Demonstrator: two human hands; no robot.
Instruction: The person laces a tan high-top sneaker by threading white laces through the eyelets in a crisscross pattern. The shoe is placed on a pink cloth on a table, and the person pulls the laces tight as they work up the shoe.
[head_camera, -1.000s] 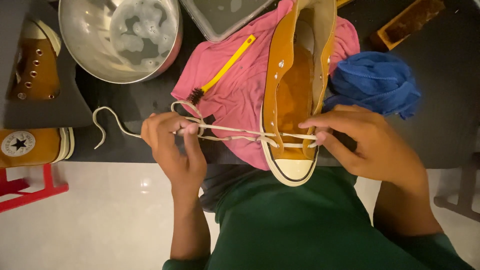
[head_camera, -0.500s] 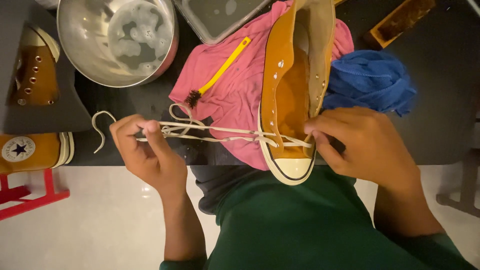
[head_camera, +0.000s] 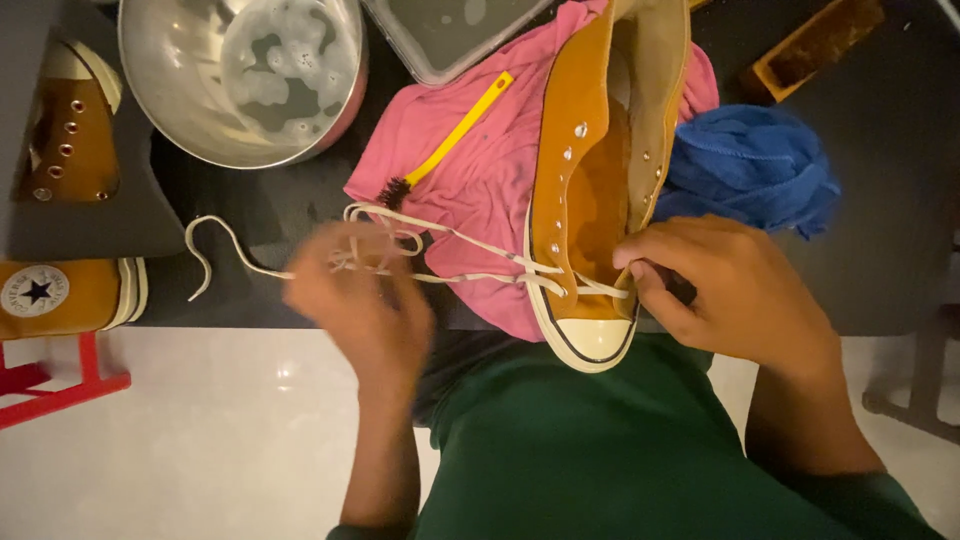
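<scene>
Laces (head_camera: 470, 245) run white from the mustard high-top shoe (head_camera: 590, 190), which lies on a pink cloth (head_camera: 480, 170) on the tabletop (head_camera: 880, 130). Left hand (head_camera: 355, 300), blurred, seems to pinch the laces; right hand (head_camera: 725, 285) grips the shoe's toe end, fingers curled.

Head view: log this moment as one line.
left hand: blurred, at white shoelace | right hand: steadying mustard high-top shoe | under shoe: pink cloth | nearby: yellow brush, steel bowl
</scene>
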